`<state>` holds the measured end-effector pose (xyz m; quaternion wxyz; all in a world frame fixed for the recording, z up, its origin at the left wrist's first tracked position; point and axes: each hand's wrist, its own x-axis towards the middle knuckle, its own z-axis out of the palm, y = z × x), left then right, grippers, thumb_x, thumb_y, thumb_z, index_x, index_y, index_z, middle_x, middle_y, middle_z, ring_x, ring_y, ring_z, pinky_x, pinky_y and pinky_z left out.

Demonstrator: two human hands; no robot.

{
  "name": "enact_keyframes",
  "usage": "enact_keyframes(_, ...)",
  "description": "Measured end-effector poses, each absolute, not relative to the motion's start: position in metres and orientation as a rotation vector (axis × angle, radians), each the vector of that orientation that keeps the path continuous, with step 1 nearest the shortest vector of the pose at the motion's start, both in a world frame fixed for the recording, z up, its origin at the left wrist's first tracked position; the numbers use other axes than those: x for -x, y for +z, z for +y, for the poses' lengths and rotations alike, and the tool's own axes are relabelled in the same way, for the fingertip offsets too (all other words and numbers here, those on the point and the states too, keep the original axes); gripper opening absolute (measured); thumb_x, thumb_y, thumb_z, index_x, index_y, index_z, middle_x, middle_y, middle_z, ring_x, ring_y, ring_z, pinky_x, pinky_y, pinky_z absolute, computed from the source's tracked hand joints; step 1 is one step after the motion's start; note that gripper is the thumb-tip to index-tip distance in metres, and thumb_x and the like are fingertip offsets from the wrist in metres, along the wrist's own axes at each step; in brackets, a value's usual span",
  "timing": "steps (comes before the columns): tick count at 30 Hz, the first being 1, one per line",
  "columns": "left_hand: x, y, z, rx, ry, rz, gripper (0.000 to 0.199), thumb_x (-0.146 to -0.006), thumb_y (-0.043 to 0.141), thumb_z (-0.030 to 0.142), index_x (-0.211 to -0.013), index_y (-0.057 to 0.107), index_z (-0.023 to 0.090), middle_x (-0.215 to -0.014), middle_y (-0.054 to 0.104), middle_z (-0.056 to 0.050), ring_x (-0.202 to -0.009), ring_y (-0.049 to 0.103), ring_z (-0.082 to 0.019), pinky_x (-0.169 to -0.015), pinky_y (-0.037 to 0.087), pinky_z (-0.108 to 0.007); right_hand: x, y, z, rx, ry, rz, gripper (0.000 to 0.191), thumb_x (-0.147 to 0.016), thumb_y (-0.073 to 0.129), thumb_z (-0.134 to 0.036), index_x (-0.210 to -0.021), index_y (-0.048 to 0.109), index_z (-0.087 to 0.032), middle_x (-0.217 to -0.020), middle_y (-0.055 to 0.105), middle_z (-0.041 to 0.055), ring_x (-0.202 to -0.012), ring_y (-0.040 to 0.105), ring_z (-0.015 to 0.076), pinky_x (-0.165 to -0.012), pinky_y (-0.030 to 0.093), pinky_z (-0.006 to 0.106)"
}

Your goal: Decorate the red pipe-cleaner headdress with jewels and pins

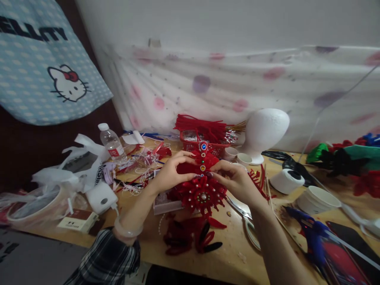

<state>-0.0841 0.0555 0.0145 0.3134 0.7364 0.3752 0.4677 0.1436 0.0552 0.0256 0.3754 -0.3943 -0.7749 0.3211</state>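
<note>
Bare forearm [269,233], spiky pearl-studded flower [203,196]

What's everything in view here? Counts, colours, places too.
Flower ornament: 1, red, centre
Petal pieces: several, red and black, front
Scissors: 1, silver, centre right
Glue gun: 1, blue, front right
Basket: 1, red, behind ornament
Foam head: 1, white, back right
Bottle: 1, clear, back left
Spotted sheet: 1, white, back
Cat-print cloth: 1, blue, upper left
Other clutter: many, mixed, tabletop
Left hand: 1, bare, on ornament
Right hand: 1, bare, on ornament
</note>
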Motion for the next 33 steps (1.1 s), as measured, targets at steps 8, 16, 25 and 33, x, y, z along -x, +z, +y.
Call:
enact_keyframes(8, 0.082, 0.011, 0.052, -1.939, 1.266, 1.061, 0.011, -0.072, 0.081, 0.023, -0.08, 0.074, 0.019, -0.122, 0.06, -0.01, -0.121, 0.055, -0.027, -0.109, 0.037, -0.047, -0.144, 0.026, 0.056, 0.953, 0.823, -1.975, 0.015, -0.085, 0.064, -0.033, -0.082, 0.068, -0.019, -0.078, 0.066, 0.0033, -0.071, 0.055, 0.0164, -0.066, 0.041, 0.032)
enact_keyframes(16, 0.075, 0.005, 0.054, -1.903, 1.324, 1.052, 0.014, -0.072, 0.081, 0.03, -0.079, 0.073, 0.02, -0.119, 0.06, -0.009, -0.118, 0.056, -0.027, -0.108, 0.037, -0.046, -0.148, 0.024, 0.06, 0.957, 0.881, -1.975, 0.013, -0.079, 0.071, -0.031, -0.08, 0.069, -0.018, -0.071, 0.061, -0.0003, -0.061, 0.047, 0.0129, -0.056, 0.037, 0.029)
enact_keyframes(25, 0.075, 0.004, 0.056, -1.903, 1.33, 1.045, 0.016, -0.073, 0.08, 0.03, -0.078, 0.071, 0.018, -0.121, 0.058, -0.01, -0.119, 0.055, -0.026, -0.109, 0.035, -0.045, -0.145, 0.022, 0.06, 0.929, 0.899, -1.939, 0.011, -0.081, 0.069, -0.028, -0.077, 0.068, -0.019, -0.069, 0.059, -0.0018, -0.059, 0.044, 0.0116, -0.055, 0.034, 0.027)
enact_keyframes(33, 0.076, 0.002, 0.056, -1.884, 1.337, 1.05, 0.02, -0.071, 0.082, 0.033, -0.081, 0.071, 0.02, -0.122, 0.058, -0.01, -0.119, 0.055, -0.026, -0.108, 0.036, -0.043, -0.142, 0.023, 0.058, 0.882, 0.902, -1.916, 0.008, -0.079, 0.072, -0.027, -0.077, 0.069, -0.02, -0.072, 0.06, -0.0009, -0.06, 0.046, 0.0123, -0.055, 0.038, 0.027)
